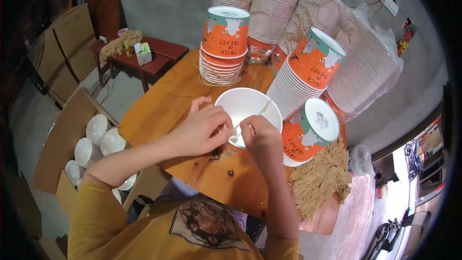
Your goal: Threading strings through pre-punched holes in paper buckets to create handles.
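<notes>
A white-lined paper bucket [231,103] stands on the wooden table in front of me, its opening facing up. My left hand [209,126] is at its near left rim, thumb and fingers pinched together around the end of a thin tan cord. My right hand [262,134] is closed on the same cord [265,108] over the near right of the opening. A loose end sticks up from the right fist, and a short length runs between the two hands. The fingers partly hide the bucket's near wall.
Upside-down orange buckets are stacked at the back [225,38], at the right [308,70] and nearer right [303,139]. Plastic-wrapped stacks [368,65] stand behind. A tan cord bundle [322,178] hangs over the table's right edge. A cardboard box [50,156] with several buckets sits left, below a red bench [166,50].
</notes>
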A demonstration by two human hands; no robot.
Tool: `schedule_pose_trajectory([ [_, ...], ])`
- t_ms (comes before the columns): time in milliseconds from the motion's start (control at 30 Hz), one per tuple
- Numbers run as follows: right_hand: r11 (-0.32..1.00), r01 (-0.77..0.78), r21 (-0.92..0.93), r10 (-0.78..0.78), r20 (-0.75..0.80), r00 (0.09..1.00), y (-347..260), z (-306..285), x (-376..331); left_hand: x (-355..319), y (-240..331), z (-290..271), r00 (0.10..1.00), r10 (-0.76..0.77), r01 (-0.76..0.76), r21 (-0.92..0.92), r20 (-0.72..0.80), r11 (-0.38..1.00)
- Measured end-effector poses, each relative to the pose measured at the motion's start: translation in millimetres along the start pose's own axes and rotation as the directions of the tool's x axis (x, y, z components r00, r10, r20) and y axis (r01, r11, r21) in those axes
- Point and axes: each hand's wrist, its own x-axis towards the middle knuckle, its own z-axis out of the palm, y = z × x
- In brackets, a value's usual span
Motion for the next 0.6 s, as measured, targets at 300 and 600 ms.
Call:
schedule_pose_trajectory([
  [300, 0.992, -0.074, -0.099, 0.067, -0.081, 0.994, -2, 5, 2, 7, 9, 30, 0.972, -0.178, 0.194, 0.099, -0.151, 0.976],
  [600, 0.98, -0.058, -0.188, 0.048, -0.061, 0.997, -10, 13, 8, -9, -7, 10, 0.979, 0.2, -0.2, 0.009, -0.025, 0.98],
])
